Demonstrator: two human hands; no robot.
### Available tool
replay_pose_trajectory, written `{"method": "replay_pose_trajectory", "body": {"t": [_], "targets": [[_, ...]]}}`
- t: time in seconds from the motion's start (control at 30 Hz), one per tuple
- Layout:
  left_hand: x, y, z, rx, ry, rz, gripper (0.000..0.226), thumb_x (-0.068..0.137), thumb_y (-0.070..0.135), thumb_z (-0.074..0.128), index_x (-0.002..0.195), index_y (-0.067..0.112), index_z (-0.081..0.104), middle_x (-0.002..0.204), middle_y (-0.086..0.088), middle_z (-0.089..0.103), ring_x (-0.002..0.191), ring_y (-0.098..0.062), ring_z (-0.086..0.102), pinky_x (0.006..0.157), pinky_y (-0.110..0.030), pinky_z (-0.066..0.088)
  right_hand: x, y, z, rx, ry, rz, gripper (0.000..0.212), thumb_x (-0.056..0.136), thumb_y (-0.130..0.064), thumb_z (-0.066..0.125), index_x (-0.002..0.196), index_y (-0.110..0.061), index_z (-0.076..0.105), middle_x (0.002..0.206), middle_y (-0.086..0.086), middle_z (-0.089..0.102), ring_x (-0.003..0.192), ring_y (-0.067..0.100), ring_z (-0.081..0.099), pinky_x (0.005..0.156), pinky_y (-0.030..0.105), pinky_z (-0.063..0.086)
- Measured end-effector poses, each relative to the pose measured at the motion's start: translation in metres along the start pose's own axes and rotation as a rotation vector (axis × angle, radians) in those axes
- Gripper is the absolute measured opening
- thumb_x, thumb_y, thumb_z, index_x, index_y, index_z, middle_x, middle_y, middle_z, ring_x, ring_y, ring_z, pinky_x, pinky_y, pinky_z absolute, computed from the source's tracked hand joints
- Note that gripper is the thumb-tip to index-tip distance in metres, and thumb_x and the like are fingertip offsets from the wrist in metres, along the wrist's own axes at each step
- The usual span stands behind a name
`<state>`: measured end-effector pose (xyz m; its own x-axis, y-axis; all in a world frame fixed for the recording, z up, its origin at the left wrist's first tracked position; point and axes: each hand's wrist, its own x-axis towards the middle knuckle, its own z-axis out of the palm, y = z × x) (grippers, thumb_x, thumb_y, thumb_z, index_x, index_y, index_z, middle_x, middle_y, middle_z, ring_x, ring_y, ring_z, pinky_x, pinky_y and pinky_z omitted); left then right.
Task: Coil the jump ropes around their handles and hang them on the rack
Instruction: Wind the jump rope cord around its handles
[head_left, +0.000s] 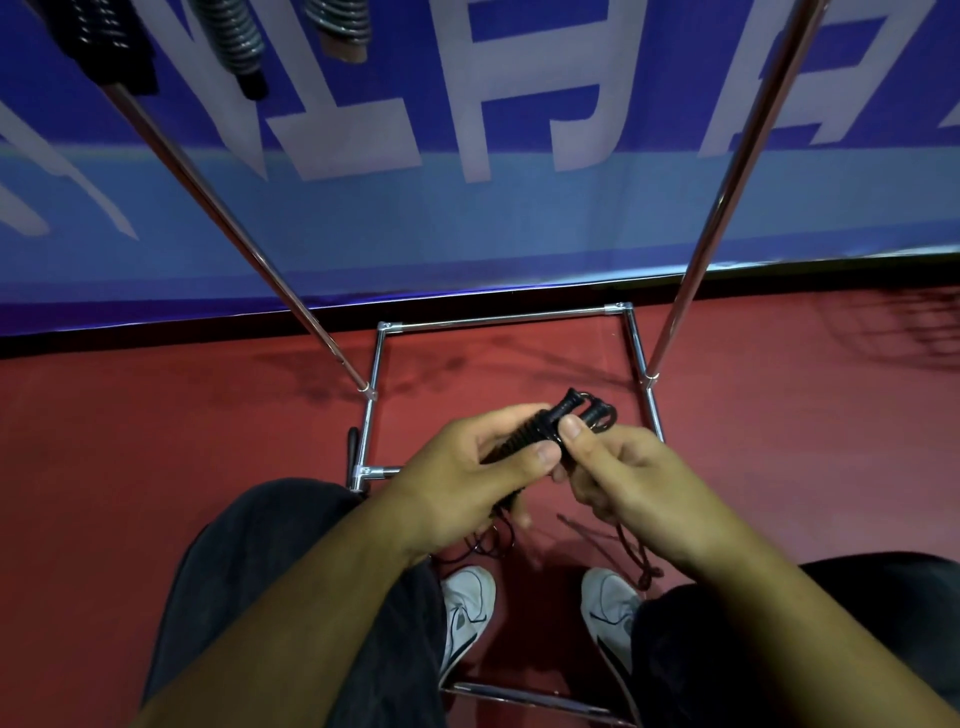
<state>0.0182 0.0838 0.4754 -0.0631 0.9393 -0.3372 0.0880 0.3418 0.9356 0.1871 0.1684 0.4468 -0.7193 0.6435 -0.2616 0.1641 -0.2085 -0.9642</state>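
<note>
1. Counting up: one black jump rope (545, 434) held over the rack (498, 318) base, and three coiled ropes (234, 41) hanging above.
2. Left hand (467, 483) curls round the wound handles; right hand (623, 483) pinches the rope beside their ends.
3. Handles run lower-left to upper-right, with their tips pointing away.

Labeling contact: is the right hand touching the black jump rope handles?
Touching. Head view: right hand pinches the black jump rope handles, thumb pressed on them; left hand grips them too.
</note>
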Motion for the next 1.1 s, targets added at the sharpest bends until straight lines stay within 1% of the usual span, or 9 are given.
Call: {"method": "replay_pose_trajectory", "body": {"t": [0.07, 0.23, 0.33, 0.43, 0.57, 0.73, 0.8, 0.97, 1.1], "targets": [[0.000, -0.001, 0.001, 0.039, 0.053, 0.031, 0.033, 0.101, 0.015, 0.063, 0.133, 0.022, 0.064, 0.091, -0.001, 0.070, 0.059, -0.007, 0.061, 0.050, -0.014, 0.045, 0.002, 0.002, -0.001, -0.027, 0.006, 0.016, 0.053, 0.095, -0.062, 0.051, 0.069, -0.020, 0.066, 0.055, 0.005, 0.034, 0.051, 0.019, 0.021, 0.049, 0.033, 0.016], [0.006, -0.013, 0.001, 0.299, 0.241, 0.098, 0.029, 0.093, 0.027, 0.075, 0.116, 0.042, 0.067, 0.084, 0.003, 0.072, 0.064, -0.017, 0.064, 0.065, -0.040, 0.057, 0.007, 0.005, 0.002, -0.132, 0.134, 0.066, 0.058, 0.087, -0.063, 0.053, 0.062, -0.012, 0.066, 0.044, -0.002, 0.040, 0.041, 0.013, 0.029, 0.042, 0.023, 0.026], [0.007, -0.011, 0.004, 0.417, 0.286, 0.141, 0.023, 0.091, 0.031, 0.074, 0.110, 0.040, 0.066, 0.078, 0.012, 0.067, 0.065, -0.006, 0.059, 0.064, -0.029, 0.051, 0.008, 0.008, 0.005, -0.190, 0.203, 0.053, 0.057, 0.092, -0.059, 0.055, 0.058, -0.015, 0.066, 0.042, 0.001, 0.043, 0.040, 0.014, 0.034, 0.045, 0.024, 0.031], [0.007, -0.008, 0.006, 0.585, 0.336, 0.145, 0.021, 0.090, 0.035, 0.071, 0.107, 0.043, 0.061, 0.079, 0.015, 0.065, 0.068, -0.007, 0.060, 0.065, -0.034, 0.052, 0.007, 0.007, 0.008, -0.234, 0.203, 0.029, 0.057, 0.091, -0.064, 0.051, 0.063, -0.018, 0.067, 0.046, 0.001, 0.040, 0.043, 0.014, 0.033, 0.047, 0.027, 0.029], [0.006, -0.007, 0.014, 0.810, 0.414, 0.180, 0.035, 0.087, 0.041, 0.069, 0.117, 0.049, 0.051, 0.104, 0.023, 0.064, 0.086, -0.008, 0.063, 0.072, -0.033, 0.053, 0.007, 0.005, 0.010, -0.124, 0.249, 0.074, 0.069, 0.084, -0.074, 0.049, 0.056, -0.012, 0.062, 0.047, 0.002, 0.033, 0.044, 0.017, 0.028, 0.048, 0.026, 0.024], [0.008, -0.011, 0.022, 1.004, 0.478, 0.296, 0.047, 0.085, 0.039, 0.075, 0.124, 0.047, 0.050, 0.115, 0.024, 0.064, 0.094, -0.005, 0.061, 0.066, -0.022, 0.045, 0.015, 0.009, 0.008, 0.016, 0.282, 0.136, 0.055, 0.095, -0.054, 0.057, 0.061, -0.011, 0.058, 0.046, -0.003, 0.029, 0.040, 0.013, 0.022, 0.047, 0.023, 0.020], [0.010, -0.012, 0.022, 0.943, 0.439, 0.266, 0.046, 0.086, 0.035, 0.074, 0.123, 0.047, 0.051, 0.114, 0.023, 0.064, 0.096, -0.004, 0.063, 0.072, -0.029, 0.053, 0.015, 0.011, 0.007, 0.068, 0.270, 0.150, 0.050, 0.099, -0.046, 0.056, 0.068, -0.008, 0.057, 0.047, -0.005, 0.028, 0.040, 0.012, 0.020, 0.047, 0.023, 0.019], [0.012, -0.008, 0.016, 0.323, 0.228, 0.083, 0.040, 0.093, 0.027, 0.070, 0.124, 0.047, 0.055, 0.109, 0.019, 0.073, 0.096, -0.004, 0.071, 0.085, -0.039, 0.059, 0.016, 0.014, 0.000, -0.014, 0.262, 0.078, 0.051, 0.099, -0.045, 0.053, 0.054, -0.022, 0.049, 0.050, -0.011, 0.034, 0.044, 0.009, 0.026, 0.052, 0.030, 0.023], [0.009, -0.001, 0.006, 0.043, 0.135, -0.031, 0.041, 0.103, 0.034, 0.057, 0.141, 0.049, 0.049, 0.106, 0.000, 0.075, 0.076, -0.015, 0.072, 0.050, -0.029, 0.051, 0.010, 0.010, 0.000, -0.056, 0.145, -0.034, 0.041, 0.102, -0.042, 0.050, 0.067, -0.022, 0.047, 0.060, -0.009, 0.036, 0.053, 0.009, 0.029, 0.057, 0.033, 0.025]]}}
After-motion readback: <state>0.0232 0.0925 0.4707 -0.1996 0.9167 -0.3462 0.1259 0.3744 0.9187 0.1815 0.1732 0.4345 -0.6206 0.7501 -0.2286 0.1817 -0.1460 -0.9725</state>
